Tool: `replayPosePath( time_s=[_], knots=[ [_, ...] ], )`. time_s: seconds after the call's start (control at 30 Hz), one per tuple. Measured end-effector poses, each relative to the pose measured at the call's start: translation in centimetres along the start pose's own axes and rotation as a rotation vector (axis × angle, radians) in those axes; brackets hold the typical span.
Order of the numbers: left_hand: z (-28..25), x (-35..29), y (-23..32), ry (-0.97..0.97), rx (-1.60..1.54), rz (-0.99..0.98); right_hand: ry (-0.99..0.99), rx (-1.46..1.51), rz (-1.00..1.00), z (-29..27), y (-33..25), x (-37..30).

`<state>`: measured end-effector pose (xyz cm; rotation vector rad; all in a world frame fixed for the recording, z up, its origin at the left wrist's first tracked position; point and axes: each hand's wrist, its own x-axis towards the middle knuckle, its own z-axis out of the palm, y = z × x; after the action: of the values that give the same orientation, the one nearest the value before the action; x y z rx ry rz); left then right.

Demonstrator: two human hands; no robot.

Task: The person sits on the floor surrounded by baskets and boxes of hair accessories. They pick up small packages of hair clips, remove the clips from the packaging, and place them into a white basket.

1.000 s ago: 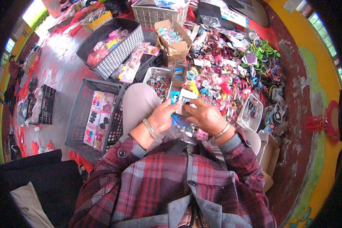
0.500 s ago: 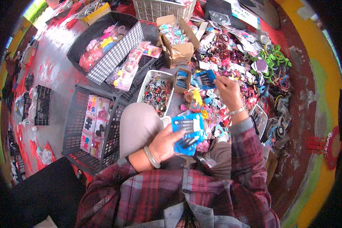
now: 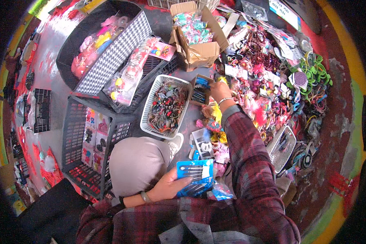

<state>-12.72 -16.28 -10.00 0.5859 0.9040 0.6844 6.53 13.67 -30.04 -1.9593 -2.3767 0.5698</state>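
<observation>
Two hands are engaged. A blue card of hair pins [image 3: 195,175] is gripped by the left hand [image 3: 171,188]. A small box of hair pins [image 3: 201,90] is touched by the right hand [image 3: 219,90], grip undeterminable.

A grey floor [image 3: 55,44] splashed with red paint carries everything. At 11 o'clock a black houndstooth-sided bin [image 3: 110,57] rests on it, and at 12 o'clock an open cardboard box [image 3: 199,51] of wrapped trinkets. Near the centre sits a white plastic basket [image 3: 150,107] full of dark hair ties, with a black crate [image 3: 75,138] of carded clips at 9 o'clock. From 1 to 3 o'clock a loose heap of hair accessories [image 3: 268,81] spreads over the floor, green hoops [image 3: 317,75] at its outer edge, and a small white basket [image 3: 282,148] lies at 4 o'clock.
</observation>
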Motion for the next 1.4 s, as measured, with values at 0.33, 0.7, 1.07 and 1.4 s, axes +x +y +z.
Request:
replayPosePath(
  time_s=[0.33, 0.7, 1.07, 1.4],
  knots=[
    [-1.0, 1.0, -0.6, 0.078, -0.052, -0.03, -0.173, -0.152, -0.042, 2.3, -1.2, 3.7],
    [-1.0, 1.2, -0.3, 0.087, -0.097, -0.024, -0.141, -0.067, 0.067, 5.1, -1.0, 5.1],
    [-0.5, 0.9, -0.7, 0.142, 0.023, 0.008, -0.173, -0.167, -0.102, 1.2, -0.6, 2.1],
    [2.0, 0.0, 1.2, -0.042, -0.663, 0.14, -0.081, 1.428, 0.113, -17.7, -3.5, -17.7]
  ],
)
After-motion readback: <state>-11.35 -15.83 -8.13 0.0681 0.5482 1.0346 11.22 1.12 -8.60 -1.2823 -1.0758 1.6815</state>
